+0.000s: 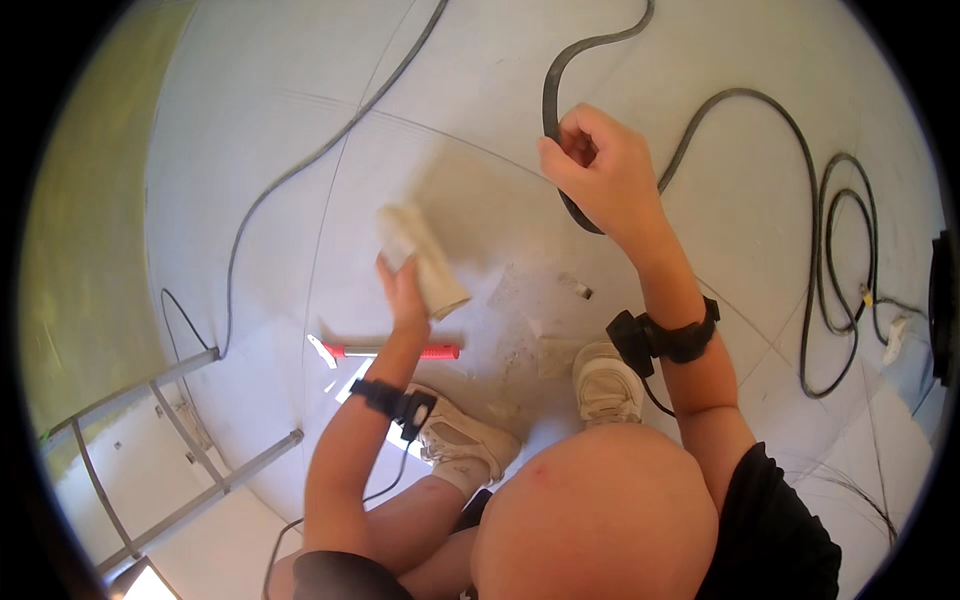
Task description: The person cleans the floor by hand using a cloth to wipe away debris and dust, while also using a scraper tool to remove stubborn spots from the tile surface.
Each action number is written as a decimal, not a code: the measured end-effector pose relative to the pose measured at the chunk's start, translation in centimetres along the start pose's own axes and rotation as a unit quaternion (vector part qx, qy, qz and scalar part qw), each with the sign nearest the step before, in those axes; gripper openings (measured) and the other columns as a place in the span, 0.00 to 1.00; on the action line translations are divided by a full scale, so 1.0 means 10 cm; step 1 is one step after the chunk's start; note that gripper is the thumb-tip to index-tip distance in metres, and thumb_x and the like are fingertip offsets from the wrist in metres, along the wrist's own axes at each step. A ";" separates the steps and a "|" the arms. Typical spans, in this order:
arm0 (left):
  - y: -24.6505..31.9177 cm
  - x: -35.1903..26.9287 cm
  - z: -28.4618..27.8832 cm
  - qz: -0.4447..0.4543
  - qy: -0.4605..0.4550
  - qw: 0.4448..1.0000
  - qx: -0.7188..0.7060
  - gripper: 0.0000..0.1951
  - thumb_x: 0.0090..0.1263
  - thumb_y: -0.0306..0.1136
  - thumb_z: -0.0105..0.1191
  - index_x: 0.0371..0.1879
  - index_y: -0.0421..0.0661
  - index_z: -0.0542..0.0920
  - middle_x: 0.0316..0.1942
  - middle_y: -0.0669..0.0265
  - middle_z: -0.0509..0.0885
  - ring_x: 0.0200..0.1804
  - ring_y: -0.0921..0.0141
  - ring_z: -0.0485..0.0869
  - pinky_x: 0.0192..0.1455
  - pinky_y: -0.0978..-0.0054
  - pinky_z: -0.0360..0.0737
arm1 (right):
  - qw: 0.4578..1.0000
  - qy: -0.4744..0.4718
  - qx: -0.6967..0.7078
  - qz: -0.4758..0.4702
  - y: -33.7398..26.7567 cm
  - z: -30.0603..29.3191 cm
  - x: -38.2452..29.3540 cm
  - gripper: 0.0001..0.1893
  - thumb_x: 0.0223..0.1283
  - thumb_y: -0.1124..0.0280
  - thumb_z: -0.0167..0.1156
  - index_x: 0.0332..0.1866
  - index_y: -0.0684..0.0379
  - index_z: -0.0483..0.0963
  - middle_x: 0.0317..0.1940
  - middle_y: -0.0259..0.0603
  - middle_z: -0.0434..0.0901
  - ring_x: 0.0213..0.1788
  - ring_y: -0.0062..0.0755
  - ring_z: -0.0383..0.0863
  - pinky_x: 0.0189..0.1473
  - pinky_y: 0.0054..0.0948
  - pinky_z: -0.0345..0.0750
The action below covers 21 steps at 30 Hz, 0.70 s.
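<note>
My left hand (405, 289) grips a folded beige cloth or pad (424, 259), slightly blurred, above the pale tiled floor. A thick black cable (553, 82) is pinched between the thumb and fingers of my right hand (592, 161); it runs up out of view above and loops beneath that hand. Below my left hand, a red-handled tool with a light metal head (442, 352) lies on the floor, partly covered by my left forearm.
A metal ladder (172, 375) stands at the lower left. Another dark cable (281, 180) crosses the floor on the left, and coiled cable (814, 225) lies on the right. Small debris (576, 286) lies before my shoes (606, 382). Thin wires (862, 499) are at the lower right.
</note>
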<state>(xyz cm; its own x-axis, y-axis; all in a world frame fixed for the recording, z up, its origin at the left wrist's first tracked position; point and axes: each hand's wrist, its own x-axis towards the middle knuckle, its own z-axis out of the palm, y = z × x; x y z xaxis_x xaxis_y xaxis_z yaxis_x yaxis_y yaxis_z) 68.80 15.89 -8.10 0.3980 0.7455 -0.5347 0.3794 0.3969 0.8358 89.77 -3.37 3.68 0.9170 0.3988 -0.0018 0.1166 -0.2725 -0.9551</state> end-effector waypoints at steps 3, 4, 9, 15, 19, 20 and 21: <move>-0.16 -0.17 -0.74 -0.040 0.052 0.998 -0.020 0.36 0.65 0.36 0.49 0.72 0.45 0.52 0.61 0.55 0.69 0.57 0.60 0.74 0.59 0.62 0.74 | 1.000 -0.013 0.003 -0.011 0.07 0.11 0.03 0.11 0.50 0.69 0.65 0.25 0.61 0.69 0.16 0.34 0.70 0.19 0.24 0.67 0.24 0.26 0.67; -0.25 -0.20 -0.98 -0.052 0.064 0.997 0.005 0.35 0.65 0.36 0.49 0.72 0.45 0.53 0.61 0.56 0.69 0.58 0.60 0.74 0.60 0.63 0.73 | 1.000 -0.018 0.005 -0.015 0.08 0.15 0.04 0.11 0.50 0.69 0.65 0.25 0.61 0.69 0.15 0.34 0.70 0.19 0.24 0.67 0.24 0.26 0.67; -0.74 -0.44 -1.64 -0.029 0.080 0.994 0.063 0.34 0.66 0.37 0.47 0.71 0.41 0.53 0.62 0.54 0.67 0.61 0.60 0.70 0.64 0.65 0.69 | 1.000 -0.025 0.013 -0.004 0.07 0.20 0.06 0.12 0.49 0.69 0.65 0.24 0.61 0.69 0.15 0.34 0.70 0.19 0.24 0.67 0.24 0.25 0.66; -0.91 -0.87 -1.41 0.066 0.021 0.933 0.354 0.40 0.67 0.39 0.52 0.72 0.33 0.47 0.67 0.43 0.61 0.67 0.52 0.65 0.69 0.61 0.62 | 0.999 -0.030 -0.004 -0.014 0.11 0.27 0.12 0.11 0.51 0.71 0.65 0.24 0.60 0.68 0.16 0.30 0.69 0.20 0.18 0.65 0.24 0.22 0.64; -0.72 -1.06 -0.68 0.076 -0.049 0.923 0.375 0.43 0.67 0.40 0.55 0.71 0.30 0.46 0.67 0.37 0.60 0.68 0.47 0.64 0.70 0.59 0.62 | 1.000 -0.006 0.008 -0.005 0.06 0.26 0.14 0.11 0.49 0.70 0.65 0.24 0.61 0.70 0.15 0.33 0.70 0.19 0.21 0.66 0.24 0.24 0.65; -0.72 -1.07 -0.54 0.076 -0.056 0.918 0.386 0.43 0.67 0.41 0.55 0.71 0.29 0.46 0.67 0.36 0.60 0.68 0.45 0.64 0.70 0.59 0.62 | 1.000 -0.006 0.010 -0.007 0.07 0.24 0.14 0.11 0.49 0.70 0.65 0.24 0.61 0.70 0.15 0.33 0.70 0.19 0.21 0.66 0.24 0.24 0.66; -0.70 -1.08 -0.39 0.086 -0.056 0.913 0.394 0.43 0.67 0.41 0.55 0.71 0.29 0.46 0.67 0.36 0.60 0.68 0.44 0.64 0.70 0.58 0.62 | 1.000 -0.003 0.014 -0.009 0.06 0.22 0.15 0.10 0.49 0.70 0.65 0.24 0.61 0.70 0.15 0.33 0.71 0.19 0.21 0.66 0.24 0.24 0.66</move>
<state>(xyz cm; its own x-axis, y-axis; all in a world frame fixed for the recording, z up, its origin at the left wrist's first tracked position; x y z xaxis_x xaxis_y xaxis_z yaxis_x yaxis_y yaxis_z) 58.61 7.11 -7.70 0.5741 0.6839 -0.4503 0.7695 -0.2626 0.5822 90.39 -1.06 2.44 0.9123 0.4094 0.0143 0.1225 -0.2394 -0.9631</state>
